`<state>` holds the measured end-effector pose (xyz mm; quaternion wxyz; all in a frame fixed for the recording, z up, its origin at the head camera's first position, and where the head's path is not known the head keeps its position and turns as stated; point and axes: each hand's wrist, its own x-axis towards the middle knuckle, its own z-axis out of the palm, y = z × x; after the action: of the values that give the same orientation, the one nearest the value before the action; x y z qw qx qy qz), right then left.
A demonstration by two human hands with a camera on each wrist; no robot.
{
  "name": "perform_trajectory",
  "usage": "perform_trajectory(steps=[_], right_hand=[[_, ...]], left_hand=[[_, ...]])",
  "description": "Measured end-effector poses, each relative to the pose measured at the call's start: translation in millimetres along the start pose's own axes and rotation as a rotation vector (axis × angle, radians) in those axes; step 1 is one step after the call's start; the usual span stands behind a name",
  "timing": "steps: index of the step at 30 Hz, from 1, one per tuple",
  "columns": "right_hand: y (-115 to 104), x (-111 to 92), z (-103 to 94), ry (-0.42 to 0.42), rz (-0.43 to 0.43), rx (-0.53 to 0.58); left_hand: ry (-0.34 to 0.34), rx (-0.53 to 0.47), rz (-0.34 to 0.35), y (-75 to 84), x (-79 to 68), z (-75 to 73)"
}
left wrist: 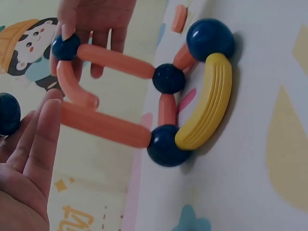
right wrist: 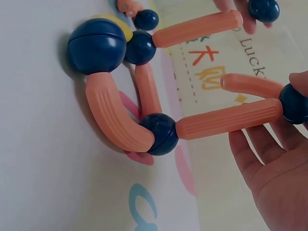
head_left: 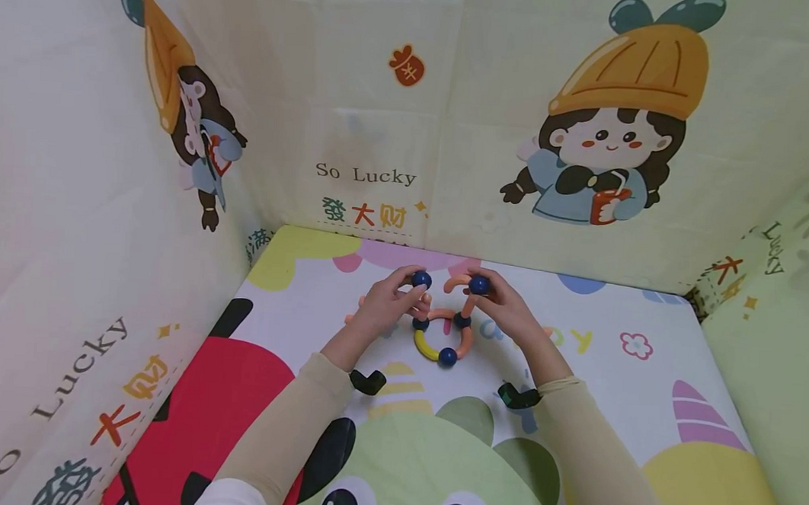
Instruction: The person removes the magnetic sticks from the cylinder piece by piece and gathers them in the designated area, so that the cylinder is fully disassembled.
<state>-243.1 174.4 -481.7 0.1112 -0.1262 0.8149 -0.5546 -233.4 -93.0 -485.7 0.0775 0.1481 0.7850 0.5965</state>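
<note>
A ring of curved orange rods, a curved yellow rod (left wrist: 211, 103) and several blue balls lies on the mat. Two straight orange rods (left wrist: 108, 125) (right wrist: 228, 119) stand up from it. Between its fingertips my left hand (head_left: 383, 305) pinches a loose blue ball (head_left: 421, 279), close to but apart from the bare end of the left upright rod. My right hand (head_left: 508, 307) grips another blue ball (head_left: 479, 285) on top of the right upright rod. A curved orange rod (right wrist: 252, 83) juts from that ball toward the left, its far end free.
Loose orange pieces (head_left: 349, 319) lie beyond my left wrist, partly hidden by it. Another orange piece (left wrist: 179, 18) shows on the mat to the right. The cartoon-printed mat (head_left: 610, 385) is enclosed by printed cloth walls (head_left: 479, 134) at the back and sides.
</note>
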Motion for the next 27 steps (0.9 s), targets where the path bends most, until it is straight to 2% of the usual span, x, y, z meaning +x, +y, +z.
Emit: perform_trajectory(steps=[6,10,17,23,27], right_hand=[[0,1,-1.9,0.017,0.057,-0.031],[-2,0,-3.4,0.012,0.061,-0.031],[-34,-12,-2.7,-0.01,0.093,-0.021],[-11,-1,-3.4,-0.003,0.107,-0.016],[-4,2,-4.2,0.004,0.102,-0.011]], left_hand=[[0.102,0.049,-0.011,-3.5,2.4,-17.5],[0.139,0.138,-0.049,-8.7,1.9,-29.1],[0.201,0.237,-0.148,-20.3,-0.2,-47.1],[0.24,0.249,-0.223,-37.2,-2.1,-60.1],[0.247,0.26,-0.259,-51.1,-5.7,-68.9]])
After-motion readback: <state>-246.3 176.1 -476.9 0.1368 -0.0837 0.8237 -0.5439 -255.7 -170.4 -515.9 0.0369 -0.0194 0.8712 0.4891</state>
